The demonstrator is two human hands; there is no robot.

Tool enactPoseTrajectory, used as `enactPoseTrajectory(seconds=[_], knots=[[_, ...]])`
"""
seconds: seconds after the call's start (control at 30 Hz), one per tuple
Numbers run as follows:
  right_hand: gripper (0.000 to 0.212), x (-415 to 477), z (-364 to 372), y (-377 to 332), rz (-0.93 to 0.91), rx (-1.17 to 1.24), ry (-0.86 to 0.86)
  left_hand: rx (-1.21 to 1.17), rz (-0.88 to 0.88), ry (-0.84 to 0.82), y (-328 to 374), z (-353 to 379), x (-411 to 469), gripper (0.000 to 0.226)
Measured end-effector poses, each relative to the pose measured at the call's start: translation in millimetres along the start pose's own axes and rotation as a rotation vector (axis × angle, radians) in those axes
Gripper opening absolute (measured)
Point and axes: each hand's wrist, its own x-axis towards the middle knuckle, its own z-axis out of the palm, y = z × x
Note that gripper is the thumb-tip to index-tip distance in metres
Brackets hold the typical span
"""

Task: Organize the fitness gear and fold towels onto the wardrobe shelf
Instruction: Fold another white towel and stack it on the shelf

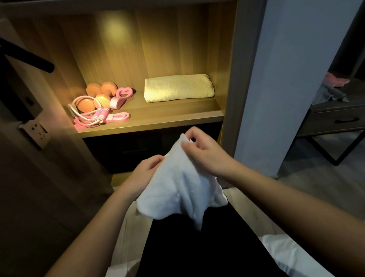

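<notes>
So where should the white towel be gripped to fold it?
By its two upper corners, from above. The white towel hangs bunched below the left hand and right hand, which pinch its top edge close together; spreading to the corners should flatten it.

Both hands point(144, 170) gripping white towel point(181, 191), lit shelf point(153, 121)

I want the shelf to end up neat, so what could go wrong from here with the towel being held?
The white towel hangs bunched and uneven from both hands, so the fold may come out lopsided beside the tidy cream towel. Folding it in mid-air, a corner could slip loose. On the shelf, the jump rope sprawls toward the free space and might snag.
</notes>
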Motion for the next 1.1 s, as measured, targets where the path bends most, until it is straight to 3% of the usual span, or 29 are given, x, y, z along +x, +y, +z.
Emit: enactPoseTrajectory(seconds=[0.13,0.2,0.37,0.47,0.57,0.6,0.63,0.7,0.8,0.87,1.0,1.1], knots=[[0.018,18,-12,-40,0.083,0.181,0.044,-0.125,0.025,0.08,29,-5,-4,0.019],[0.025,26,-17,-52,0.106,0.157,0.053,-0.09,0.082,0.219,37,-8,-4,0.008],[0.034,37,-22,-43,0.432,0.377,0.026,0.007,0.244,0.534,60,-14,-17,0.008],[0.036,40,-19,-25,0.627,0.626,0.042,0.212,0.308,0.415,61,-11,-22,0.01],[0.032,40,-12,-9,0.756,0.796,0.076,0.327,0.052,0.104,52,6,-21,0.065],[0.028,38,-10,-7,0.769,0.859,0.083,0.377,-0.013,0.067,49,14,-20,0.078],[0.025,37,-7,-5,0.771,0.903,0.095,0.444,-0.041,0.092,42,23,-17,0.082],[0.019,34,-3,-6,0.761,0.954,0.078,0.501,-0.047,0.236,33,40,-11,0.069],[0.025,39,-1,-9,0.671,0.892,0.045,0.325,-0.053,0.441,30,45,-1,0.033],[0.031,45,-3,-9,0.621,0.793,0.007,0.206,-0.029,0.447,33,35,6,0.017],[0.024,49,-14,6,0.375,0.303,-0.152,-0.216,-0.025,0.369,48,8,12,0.015],[0.039,47,-18,16,0.161,-0.101,-0.239,-0.238,-0.063,0.295,62,-14,21,0.019]])
